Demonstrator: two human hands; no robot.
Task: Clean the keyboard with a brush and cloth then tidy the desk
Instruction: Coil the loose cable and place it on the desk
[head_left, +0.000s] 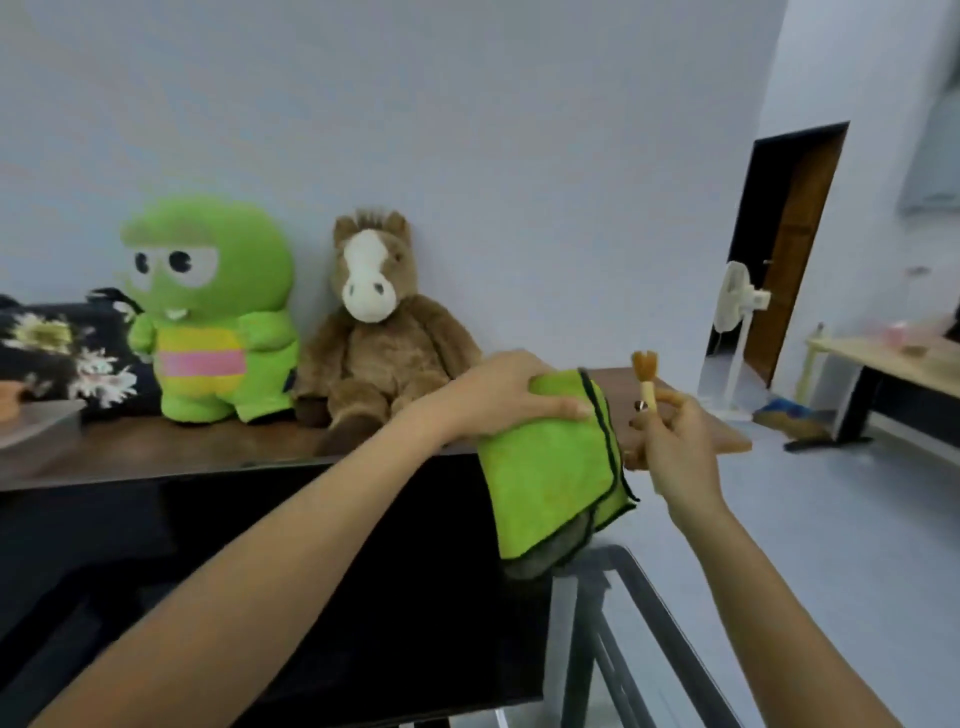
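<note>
My left hand (511, 392) grips the top of a folded green cloth (553, 478) with a dark edge, at the right end of a brown wooden shelf (171, 452). The cloth hangs down over the shelf's front edge. Just to the right, my right hand (672, 447) holds a small brush (645, 376) upright, its tan bristles pointing up. The keyboard is not in view.
A green plush toy (213, 312) and a brown plush horse (374, 327) sit on the shelf against the wall, with a dark floral cushion (67, 348) at the left. A black monitor (291, 582) fills the space below. A white fan (735, 332) and a wooden table (883, 358) stand at the right.
</note>
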